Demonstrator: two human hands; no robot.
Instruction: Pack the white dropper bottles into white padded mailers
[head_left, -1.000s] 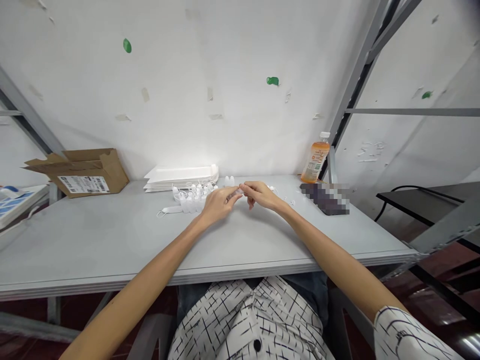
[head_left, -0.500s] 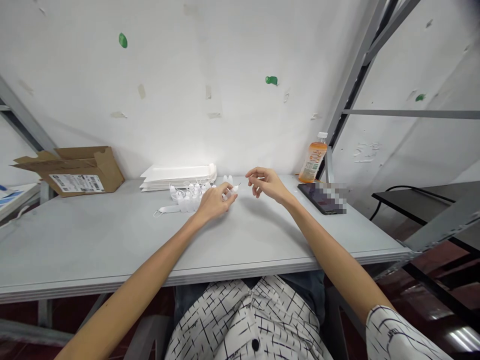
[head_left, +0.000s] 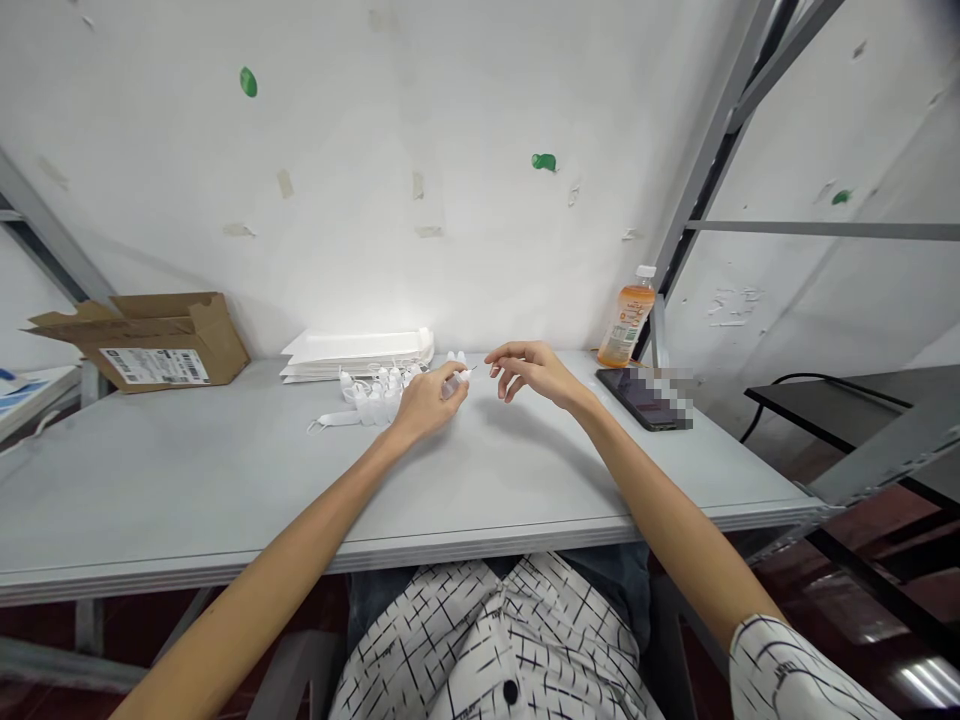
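Note:
My left hand point(head_left: 431, 402) is closed around a small white squeeze bottle point(head_left: 459, 378) with a thin needle-like tip that points right. Most of this bottle is hidden by the fingers. Just right of the tip hovers my right hand point(head_left: 531, 372), its fingers bent and apart, with nothing visible in them. A cluster of similar small white bottles point(head_left: 377, 400) stands on the table just left of my left hand. Behind the held bottle, more small white bottle tops point(head_left: 456, 357) show near the wall.
A stack of white envelopes or sheets point(head_left: 352, 350) lies against the wall. At the left is an opened cardboard box point(head_left: 161, 345). An orange drink bottle point(head_left: 628, 320) and a dark phone point(head_left: 641, 398) sit at the right of the grey table point(head_left: 225, 480), beside a metal frame point(head_left: 701, 180).
The small bottle in my left hand has shifted slightly left and down. My right hand has moved a little left, its index finger straighter.

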